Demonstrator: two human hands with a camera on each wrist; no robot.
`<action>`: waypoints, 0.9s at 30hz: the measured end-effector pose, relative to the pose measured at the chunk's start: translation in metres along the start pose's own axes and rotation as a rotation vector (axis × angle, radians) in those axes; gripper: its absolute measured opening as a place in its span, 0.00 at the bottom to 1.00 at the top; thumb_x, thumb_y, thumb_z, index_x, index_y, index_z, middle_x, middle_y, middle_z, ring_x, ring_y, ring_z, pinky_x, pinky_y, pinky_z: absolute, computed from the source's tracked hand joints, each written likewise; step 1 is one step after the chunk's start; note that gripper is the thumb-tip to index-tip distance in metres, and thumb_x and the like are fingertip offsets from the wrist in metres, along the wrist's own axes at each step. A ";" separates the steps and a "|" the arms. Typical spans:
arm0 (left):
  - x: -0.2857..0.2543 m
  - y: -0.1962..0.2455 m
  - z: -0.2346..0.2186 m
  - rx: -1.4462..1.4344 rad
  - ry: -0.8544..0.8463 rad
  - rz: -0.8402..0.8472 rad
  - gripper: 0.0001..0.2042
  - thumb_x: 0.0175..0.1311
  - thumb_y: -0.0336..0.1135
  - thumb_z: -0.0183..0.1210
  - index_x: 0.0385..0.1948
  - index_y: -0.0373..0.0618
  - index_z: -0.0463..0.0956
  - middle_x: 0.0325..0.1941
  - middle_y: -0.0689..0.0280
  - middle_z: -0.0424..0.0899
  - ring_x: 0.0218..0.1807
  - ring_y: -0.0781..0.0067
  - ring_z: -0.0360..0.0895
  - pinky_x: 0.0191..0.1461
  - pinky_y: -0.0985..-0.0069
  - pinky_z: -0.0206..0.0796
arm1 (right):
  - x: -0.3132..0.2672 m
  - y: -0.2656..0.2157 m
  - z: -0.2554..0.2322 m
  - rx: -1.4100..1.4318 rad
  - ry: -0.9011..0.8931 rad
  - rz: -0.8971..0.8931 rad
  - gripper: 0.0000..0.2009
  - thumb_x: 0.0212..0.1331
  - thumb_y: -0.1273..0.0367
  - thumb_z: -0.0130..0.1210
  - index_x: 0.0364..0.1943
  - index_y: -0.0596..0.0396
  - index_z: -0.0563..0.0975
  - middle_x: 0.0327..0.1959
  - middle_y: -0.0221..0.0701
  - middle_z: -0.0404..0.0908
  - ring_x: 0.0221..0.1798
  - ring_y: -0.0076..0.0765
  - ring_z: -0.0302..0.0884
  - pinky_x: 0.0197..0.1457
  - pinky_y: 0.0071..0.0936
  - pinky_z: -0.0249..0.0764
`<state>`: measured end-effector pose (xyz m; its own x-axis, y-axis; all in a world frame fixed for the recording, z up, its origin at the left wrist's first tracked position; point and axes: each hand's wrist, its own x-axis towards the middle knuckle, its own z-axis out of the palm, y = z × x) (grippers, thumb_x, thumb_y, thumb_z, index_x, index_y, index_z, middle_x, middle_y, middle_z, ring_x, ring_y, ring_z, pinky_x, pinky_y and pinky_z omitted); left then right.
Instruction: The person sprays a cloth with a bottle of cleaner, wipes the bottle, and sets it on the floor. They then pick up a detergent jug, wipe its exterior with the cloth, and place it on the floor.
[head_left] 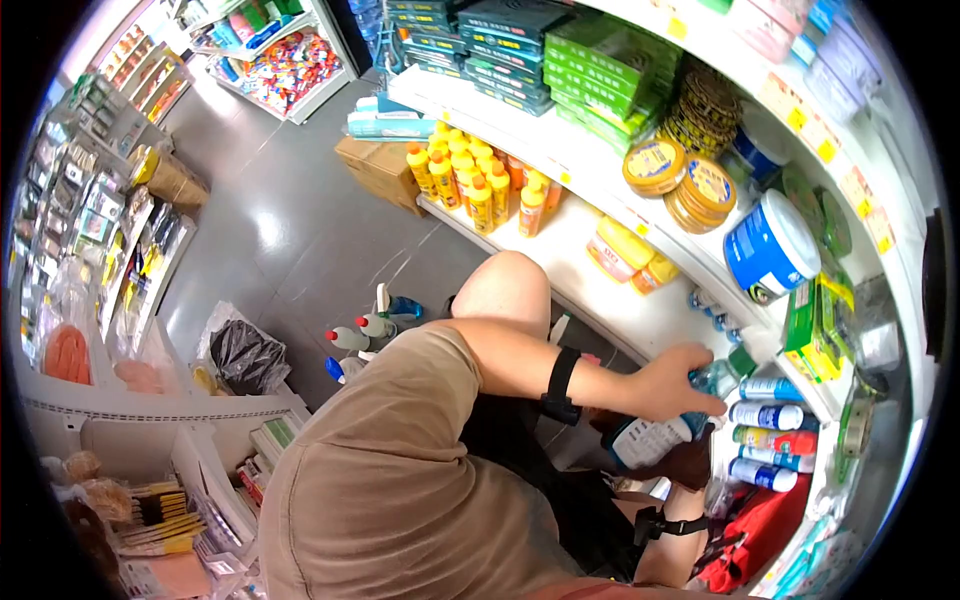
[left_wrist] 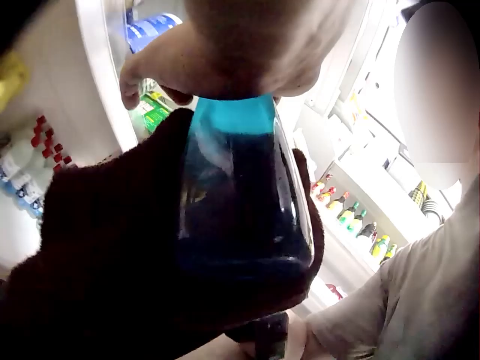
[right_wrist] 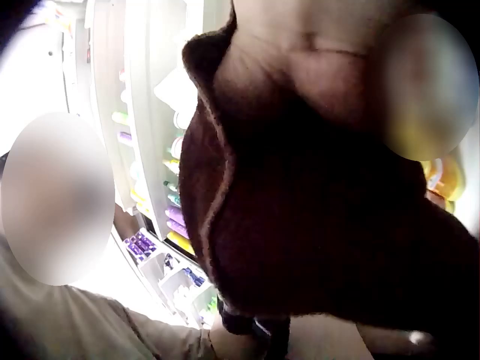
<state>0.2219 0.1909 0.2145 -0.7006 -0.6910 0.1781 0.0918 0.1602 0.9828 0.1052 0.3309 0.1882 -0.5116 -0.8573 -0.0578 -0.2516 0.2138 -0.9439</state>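
My left hand [head_left: 668, 384] grips the upper part of a bottle [head_left: 652, 440] of blue liquid with a white printed label. In the left wrist view the bottle's clear lower body [left_wrist: 247, 217] tilts toward the camera. A dark brown cloth [left_wrist: 105, 225] lies behind and around it. My right hand [head_left: 688, 498] holds this cloth against the bottle, its fingers mostly hidden under the folds. The cloth [right_wrist: 315, 217] fills most of the right wrist view. Just past my left hand, a teal bottle with a green cap [head_left: 741, 361] points toward the shelf.
Several bottles [head_left: 376, 326] stand on the floor by my knee. Yellow bottles [head_left: 482, 205] and spray cans [head_left: 765, 415] occupy the lower shelf. Above them are green boxes [head_left: 600, 75], round yellow tins [head_left: 700, 190] and a blue tub [head_left: 770, 248]. A black plastic bag [head_left: 245, 352] lies behind.
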 end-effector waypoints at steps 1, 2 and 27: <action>-0.005 -0.005 -0.001 0.054 -0.036 0.038 0.26 0.48 0.51 0.73 0.32 0.34 0.73 0.34 0.49 0.72 0.40 0.50 0.71 0.46 0.61 0.63 | 0.004 -0.001 0.004 0.021 -0.002 -0.002 0.37 0.45 0.64 0.72 0.60 0.60 0.66 0.55 0.41 0.76 0.58 0.48 0.72 0.61 0.44 0.68; -0.012 -0.011 0.001 0.093 -0.016 0.117 0.26 0.48 0.51 0.72 0.31 0.34 0.73 0.34 0.50 0.72 0.40 0.49 0.71 0.46 0.61 0.63 | 0.008 -0.001 0.009 0.039 -0.008 -0.001 0.38 0.45 0.64 0.73 0.60 0.60 0.66 0.55 0.41 0.76 0.58 0.48 0.72 0.62 0.44 0.68; -0.019 0.010 -0.037 -0.170 0.338 0.074 0.26 0.59 0.44 0.70 0.48 0.36 0.68 0.45 0.58 0.72 0.50 0.69 0.69 0.56 0.69 0.64 | 0.018 -0.008 0.063 0.322 -0.048 0.013 0.35 0.50 0.65 0.67 0.63 0.56 0.65 0.58 0.36 0.76 0.62 0.42 0.72 0.65 0.44 0.68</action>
<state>0.2624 0.1794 0.2232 -0.4177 -0.8798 0.2269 0.2688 0.1188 0.9558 0.1494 0.2847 0.1744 -0.4720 -0.8782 -0.0781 0.0308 0.0721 -0.9969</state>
